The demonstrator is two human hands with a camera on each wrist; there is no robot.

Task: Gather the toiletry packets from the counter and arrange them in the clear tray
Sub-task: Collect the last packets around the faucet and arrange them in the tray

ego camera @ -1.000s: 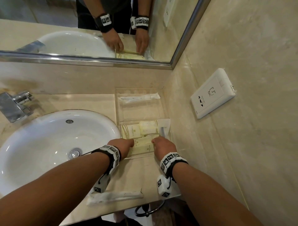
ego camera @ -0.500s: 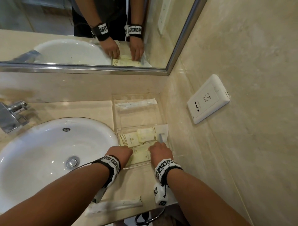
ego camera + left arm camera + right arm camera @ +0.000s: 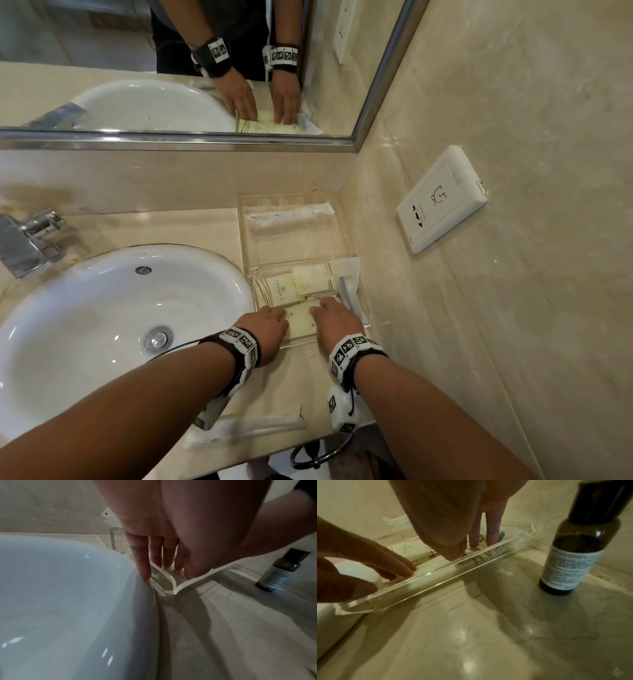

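A clear tray sits on the counter against the right wall. Its near half holds cream packets and a white sachet. A long white packet lies at its far end. My left hand and right hand are both in the near end, straight fingers pressing on a cream packet between them. The right wrist view shows my right hand touching that packet behind the tray wall, and left fingers flat on it. Another long white packet lies at the counter's front edge.
A white sink basin borders the tray on the left, with a chrome tap behind it. A dark bottle stands on the counter just right of the tray's near corner. A wall socket and a mirror are nearby.
Both hands have stayed on the near cream packet and have drawn slightly closer together over it. The head view has tilted a little.
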